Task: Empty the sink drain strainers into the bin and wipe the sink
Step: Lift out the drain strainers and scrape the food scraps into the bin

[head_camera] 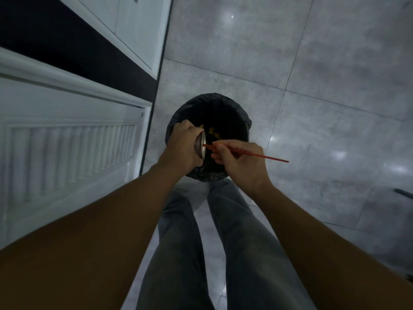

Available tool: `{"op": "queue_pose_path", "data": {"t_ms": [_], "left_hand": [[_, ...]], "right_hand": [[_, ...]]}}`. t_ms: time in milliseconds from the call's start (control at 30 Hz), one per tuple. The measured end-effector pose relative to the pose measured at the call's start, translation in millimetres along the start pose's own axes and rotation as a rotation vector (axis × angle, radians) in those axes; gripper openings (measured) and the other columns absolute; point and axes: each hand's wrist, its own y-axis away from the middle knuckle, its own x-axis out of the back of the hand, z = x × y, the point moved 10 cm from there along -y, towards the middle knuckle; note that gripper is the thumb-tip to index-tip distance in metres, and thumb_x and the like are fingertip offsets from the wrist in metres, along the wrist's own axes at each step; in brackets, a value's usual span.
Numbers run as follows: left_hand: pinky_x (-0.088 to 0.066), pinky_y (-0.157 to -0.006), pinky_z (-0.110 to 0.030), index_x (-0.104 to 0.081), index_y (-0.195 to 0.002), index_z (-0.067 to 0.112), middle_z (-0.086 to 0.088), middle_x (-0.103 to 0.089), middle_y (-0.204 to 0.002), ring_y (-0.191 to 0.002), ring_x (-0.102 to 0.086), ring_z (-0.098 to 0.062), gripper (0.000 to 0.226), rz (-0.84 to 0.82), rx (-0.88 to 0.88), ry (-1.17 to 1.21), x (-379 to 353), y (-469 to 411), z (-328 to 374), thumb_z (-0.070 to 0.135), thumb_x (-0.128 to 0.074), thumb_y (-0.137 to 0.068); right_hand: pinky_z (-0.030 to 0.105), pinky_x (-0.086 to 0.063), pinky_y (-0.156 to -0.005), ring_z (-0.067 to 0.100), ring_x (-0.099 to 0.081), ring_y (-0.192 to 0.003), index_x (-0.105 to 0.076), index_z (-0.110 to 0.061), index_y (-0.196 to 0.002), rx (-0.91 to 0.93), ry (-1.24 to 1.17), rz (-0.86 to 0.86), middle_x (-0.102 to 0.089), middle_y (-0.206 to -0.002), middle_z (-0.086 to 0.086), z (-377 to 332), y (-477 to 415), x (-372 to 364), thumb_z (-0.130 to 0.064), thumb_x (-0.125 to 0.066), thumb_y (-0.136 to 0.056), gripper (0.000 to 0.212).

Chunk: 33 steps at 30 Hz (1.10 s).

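A round bin (223, 104) lined with a black bag stands on the floor below me, with yellow scraps (212, 132) lying inside it. My left hand (181, 146) grips a metal drain strainer (202, 146), tipped on its side over the bin's near left rim. My right hand (239, 161) pinches a thin red stick (263, 155). The stick's tip reaches into the strainer's mouth. The sink is out of view.
White cabinet doors (67, 142) with a louvred panel run along the left, beside a dark gap. Grey glossy floor tiles (324, 86) spread to the right and beyond the bin. My legs in grey trousers (223, 242) stand just behind the bin.
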Motion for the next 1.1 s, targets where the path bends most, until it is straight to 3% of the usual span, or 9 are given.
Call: {"op": "queue_pose_path", "data": {"t_ms": [167, 333, 533, 867, 967, 1100], "left_hand": [[-0.044, -0.109, -0.043, -0.056, -0.132, 0.01, -0.011, -0.044, -0.136, -0.13, -0.039, -0.028, 0.072, -0.011, 0.036, -0.035, 4.0, -3.2, -3.0, 0.011, -0.087, -0.067], [-0.039, -0.114, -0.042, -0.04, -0.148, 0.01, -0.011, -0.043, -0.145, -0.139, -0.034, -0.028, 0.092, -0.035, 0.039, -0.008, 1.2, -5.9, 1.3, 0.01, -0.087, -0.069], [-0.043, -0.109, -0.041, -0.052, -0.139, 0.013, -0.008, -0.05, -0.137, -0.13, -0.043, -0.026, 0.08, -0.04, 0.022, 0.006, -1.3, -6.0, 7.3, 0.011, -0.088, -0.068], [-0.045, -0.104, -0.043, -0.063, -0.124, 0.008, -0.013, -0.052, -0.13, -0.126, -0.046, -0.031, 0.062, -0.041, 0.014, -0.044, -0.1, -7.6, 0.7, 0.008, -0.085, -0.067], [-0.044, -0.107, -0.042, -0.06, -0.13, 0.01, -0.011, -0.05, -0.132, -0.127, -0.043, -0.03, 0.068, -0.038, -0.011, -0.04, -2.8, -6.7, 4.6, 0.009, -0.086, -0.067], [-0.043, -0.108, -0.04, -0.058, -0.134, 0.012, -0.01, -0.048, -0.134, -0.127, -0.042, -0.028, 0.075, -0.036, -0.03, 0.014, -6.6, -3.6, 6.6, 0.007, -0.087, -0.065]], "right_hand": [[0.037, -0.063, -0.083, 0.007, -0.075, -0.091, -0.074, -0.012, -0.11, -0.02, -0.086, 0.036, -0.077, -0.1, 0.001, 3.3, 7.1, 12.2, -0.017, -0.064, -0.098, 0.017], [0.036, -0.063, -0.082, 0.011, -0.076, -0.089, -0.074, -0.004, -0.111, -0.056, -0.134, -0.037, -0.077, -0.098, 0.005, 8.1, 12.6, 6.6, -0.011, -0.064, -0.097, 0.018], [0.034, -0.063, -0.084, 0.01, -0.075, -0.092, -0.074, -0.011, -0.11, -0.044, -0.131, 0.003, -0.077, -0.101, 0.004, 6.4, 9.4, 5.9, -0.011, -0.064, -0.097, 0.017], [0.023, -0.061, -0.077, 0.014, -0.077, -0.087, -0.073, 0.001, -0.11, -0.031, -0.197, 0.015, -0.077, -0.096, 0.01, 14.7, 17.7, 19.8, -0.004, -0.064, -0.096, 0.018], [0.022, -0.061, -0.076, 0.013, -0.076, -0.086, -0.073, 0.001, -0.109, -0.022, -0.203, -0.016, -0.077, -0.095, 0.008, 10.7, 17.9, 9.6, -0.003, -0.064, -0.096, 0.017], [0.031, -0.062, -0.081, 0.013, -0.076, -0.089, -0.074, -0.005, -0.111, -0.036, -0.2, 0.037, -0.077, -0.1, 0.008, 11.5, 15.3, 9.1, -0.006, -0.063, -0.097, 0.017]]}}
